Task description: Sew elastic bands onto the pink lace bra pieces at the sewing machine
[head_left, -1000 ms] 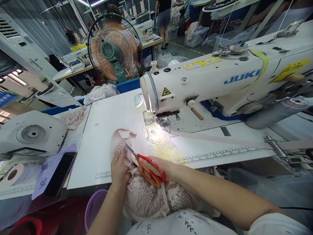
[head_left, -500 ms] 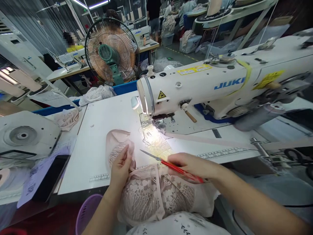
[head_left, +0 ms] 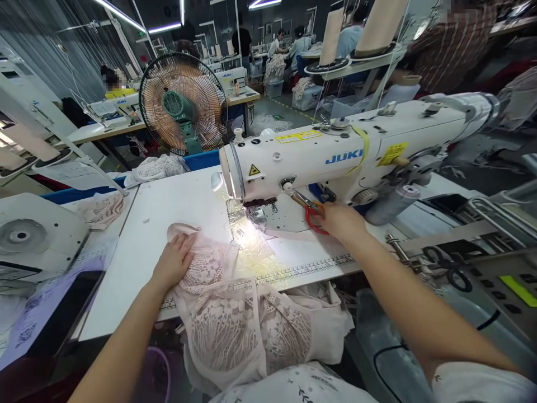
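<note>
I have the left hand [head_left: 174, 262] laid palm down, fingers extended, on the pale lace garment [head_left: 226, 330], which spreads to that hand's right and drapes off the near edge of the worktop [head_left: 134, 257]. My right hand [head_left: 342, 223] grips the red-and-orange scissors [head_left: 309, 211] by the handles, blades pointing leftward from it, near the sewing machine [head_left: 289, 159]. Left of the left hand lies a dark phone [head_left: 65, 313].
</note>
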Motion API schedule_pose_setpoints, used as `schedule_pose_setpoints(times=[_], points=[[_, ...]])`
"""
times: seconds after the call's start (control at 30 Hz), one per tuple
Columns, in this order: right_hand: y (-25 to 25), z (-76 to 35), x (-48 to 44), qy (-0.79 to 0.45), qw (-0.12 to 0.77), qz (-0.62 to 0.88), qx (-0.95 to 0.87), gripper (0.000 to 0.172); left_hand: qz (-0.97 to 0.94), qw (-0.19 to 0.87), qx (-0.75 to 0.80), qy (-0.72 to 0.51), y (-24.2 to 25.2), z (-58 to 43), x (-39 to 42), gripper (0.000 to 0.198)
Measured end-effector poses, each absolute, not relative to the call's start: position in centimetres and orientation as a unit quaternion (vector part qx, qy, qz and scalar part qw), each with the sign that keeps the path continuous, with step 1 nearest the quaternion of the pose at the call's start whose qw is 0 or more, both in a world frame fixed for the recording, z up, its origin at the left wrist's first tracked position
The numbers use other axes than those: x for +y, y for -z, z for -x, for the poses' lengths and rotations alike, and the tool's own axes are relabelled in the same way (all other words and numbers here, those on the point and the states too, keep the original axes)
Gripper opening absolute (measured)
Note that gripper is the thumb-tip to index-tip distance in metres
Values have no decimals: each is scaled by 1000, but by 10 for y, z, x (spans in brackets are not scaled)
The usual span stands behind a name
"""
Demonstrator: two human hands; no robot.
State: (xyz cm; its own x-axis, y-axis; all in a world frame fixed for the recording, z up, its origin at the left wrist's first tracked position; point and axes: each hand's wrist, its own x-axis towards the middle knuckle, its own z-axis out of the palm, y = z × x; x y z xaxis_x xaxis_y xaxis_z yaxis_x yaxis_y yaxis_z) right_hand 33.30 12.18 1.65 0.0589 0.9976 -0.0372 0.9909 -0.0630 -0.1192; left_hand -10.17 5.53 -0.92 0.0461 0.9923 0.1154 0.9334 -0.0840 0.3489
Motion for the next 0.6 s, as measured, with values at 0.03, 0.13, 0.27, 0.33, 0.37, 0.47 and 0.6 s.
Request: schedule_pose_setpoints(times=[0.03, 0.13, 0.27, 0.33, 0.37, 0.47, 0.6], points=[[-18, -324, 117, -61, 51, 720, -689, 34, -710, 79, 683, -151, 12, 98, 56, 51], [-21, -284, 95, -158, 108, 648, -737, 36, -679, 47, 723, -122, 21, 72, 58, 61], [-12, -217, 59, -269, 100, 529, -798, 49, -649, 12, 753, -108, 28, 15, 59, 71], [-5, -196, 42, -307, 118, 473, -817, 57, -675, -13, 734, -70, 26, -8, 57, 68], [-2, -191, 34, -324, 127, 458, -818, 53, -695, -24, 717, -45, 22, -15, 56, 64], [6, -190, 9, -360, 145, 440, -810, 35, -749, -26, 662, 11, 5, -16, 61, 50], [15, -205, -29, -419, 190, 423, -781, 23, -793, 16, 608, 26, -13, 9, 87, 34]])
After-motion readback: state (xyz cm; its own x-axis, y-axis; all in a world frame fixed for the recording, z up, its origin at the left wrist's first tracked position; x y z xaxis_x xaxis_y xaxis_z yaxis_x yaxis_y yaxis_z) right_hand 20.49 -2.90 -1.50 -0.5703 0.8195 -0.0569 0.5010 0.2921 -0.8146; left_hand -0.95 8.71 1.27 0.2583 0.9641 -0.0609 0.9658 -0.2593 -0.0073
